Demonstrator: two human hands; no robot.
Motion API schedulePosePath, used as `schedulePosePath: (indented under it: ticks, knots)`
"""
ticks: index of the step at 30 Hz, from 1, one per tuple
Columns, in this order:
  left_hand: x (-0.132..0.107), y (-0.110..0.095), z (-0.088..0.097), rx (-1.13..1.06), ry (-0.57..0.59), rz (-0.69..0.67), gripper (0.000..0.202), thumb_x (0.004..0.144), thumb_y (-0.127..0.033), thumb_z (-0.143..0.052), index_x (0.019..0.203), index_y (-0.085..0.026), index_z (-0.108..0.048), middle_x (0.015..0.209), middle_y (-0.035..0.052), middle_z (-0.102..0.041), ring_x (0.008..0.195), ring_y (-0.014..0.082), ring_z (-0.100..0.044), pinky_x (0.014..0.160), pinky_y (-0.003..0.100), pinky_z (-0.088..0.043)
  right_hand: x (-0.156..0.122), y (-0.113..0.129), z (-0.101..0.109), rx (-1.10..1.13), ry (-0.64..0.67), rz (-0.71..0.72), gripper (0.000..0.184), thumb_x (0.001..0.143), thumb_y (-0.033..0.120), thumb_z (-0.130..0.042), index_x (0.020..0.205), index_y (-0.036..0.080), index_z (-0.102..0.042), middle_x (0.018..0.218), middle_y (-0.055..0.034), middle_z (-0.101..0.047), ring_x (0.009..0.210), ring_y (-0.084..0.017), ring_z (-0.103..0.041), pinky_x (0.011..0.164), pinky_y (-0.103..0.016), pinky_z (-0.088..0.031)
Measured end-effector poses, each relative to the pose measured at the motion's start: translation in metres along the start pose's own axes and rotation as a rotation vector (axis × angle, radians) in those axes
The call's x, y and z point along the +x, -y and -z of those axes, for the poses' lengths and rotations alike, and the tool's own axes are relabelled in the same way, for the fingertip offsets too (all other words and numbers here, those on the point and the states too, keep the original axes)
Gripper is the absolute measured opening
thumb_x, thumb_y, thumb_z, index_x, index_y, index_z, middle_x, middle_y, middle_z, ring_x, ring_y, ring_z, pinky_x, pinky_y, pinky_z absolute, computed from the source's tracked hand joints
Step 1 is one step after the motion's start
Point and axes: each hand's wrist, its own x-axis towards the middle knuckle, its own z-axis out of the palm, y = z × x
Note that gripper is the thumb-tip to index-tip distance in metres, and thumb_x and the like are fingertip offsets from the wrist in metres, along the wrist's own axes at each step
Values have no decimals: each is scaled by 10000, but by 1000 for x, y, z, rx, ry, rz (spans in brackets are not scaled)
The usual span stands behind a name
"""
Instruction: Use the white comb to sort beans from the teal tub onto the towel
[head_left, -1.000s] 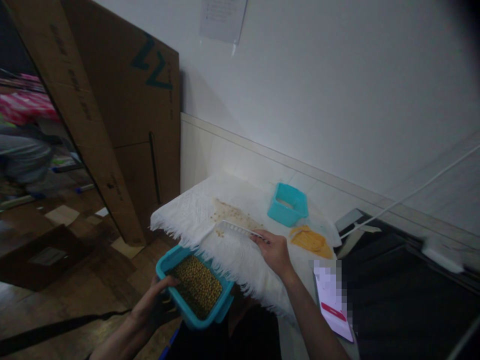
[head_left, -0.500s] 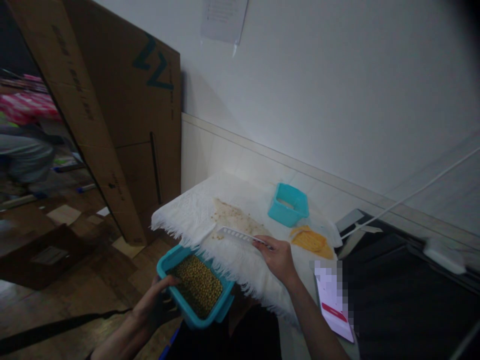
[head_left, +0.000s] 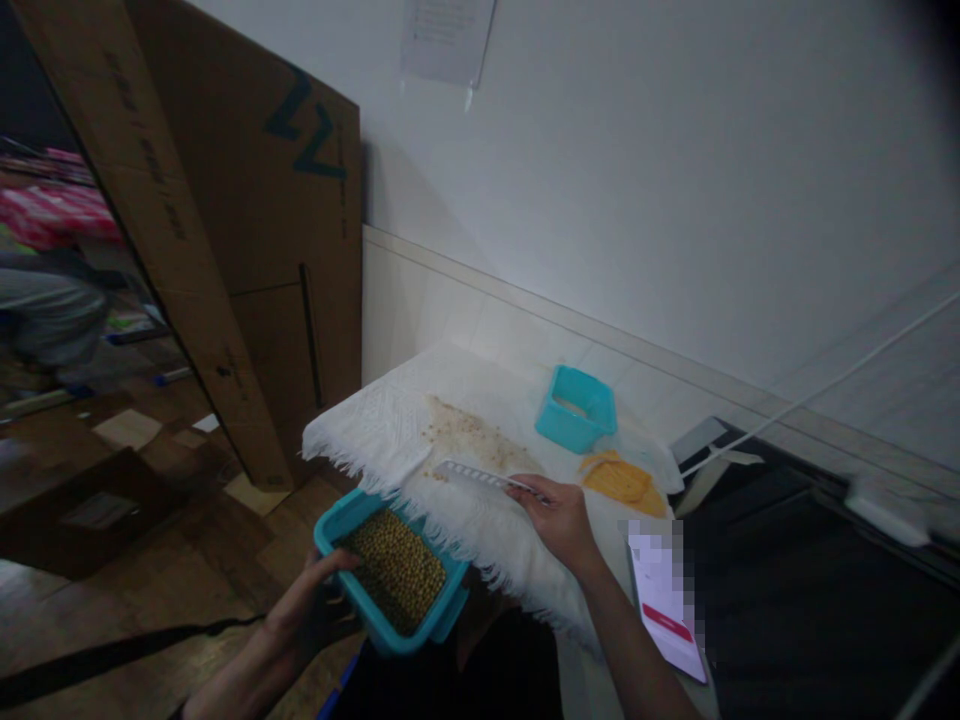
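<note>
My left hand (head_left: 307, 600) grips the left rim of a teal plastic bin (head_left: 451, 603), its thumb hooked over the edge. The bin is tilted under the fringed edge of the table and holds many round yellowish beans (head_left: 397, 565). In my right hand (head_left: 559, 515) is a thin white slotted strip (head_left: 480, 474), pinched at one end; its other end lies low over the tablecloth (head_left: 375, 415), pointing left. Loose beans and brownish crumbs (head_left: 469, 430) are scattered on the cloth just beyond the strip.
A second teal bin (head_left: 566, 435) with pale contents stands at the back of the table, by a yellow cloth (head_left: 619, 482). A phone (head_left: 667, 610) lies at the right edge. A tall cardboard box (head_left: 270, 240) stands left; a person's leg (head_left: 52, 310) shows beyond it.
The white strip has tilted a little, its far end shifting slightly down and right. My left hand and the bean bin stay in place.
</note>
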Motion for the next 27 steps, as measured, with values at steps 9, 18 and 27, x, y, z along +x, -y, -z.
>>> schedulePosePath:
  ticks: [9,18,27]
  knots:
    - [-1,-1,0,7,-2,-2,595,656,-323,-970,1171,-299,-674,846,20,-715,823,314,-739,833,467,-629,5,4,-4,22,34,1,190,989,409,-799,942,299,-947,922,-43,-914,800,-283,-901,742,-341,-743]
    - [-2,-1,-4,11,-10,-15,566,670,-312,-965,1143,-295,-656,829,19,-705,775,307,-744,793,463,-630,7,9,-9,21,58,47,178,1006,362,-788,963,299,-948,931,-41,-916,818,-279,-904,767,-332,-745]
    - [-9,-3,-8,-9,-34,-15,518,656,-293,-941,1097,-299,-670,814,10,-693,761,294,-731,773,444,-627,7,11,-11,32,74,15,144,988,355,-816,957,312,-950,933,-30,-915,836,-285,-908,802,-350,-756]
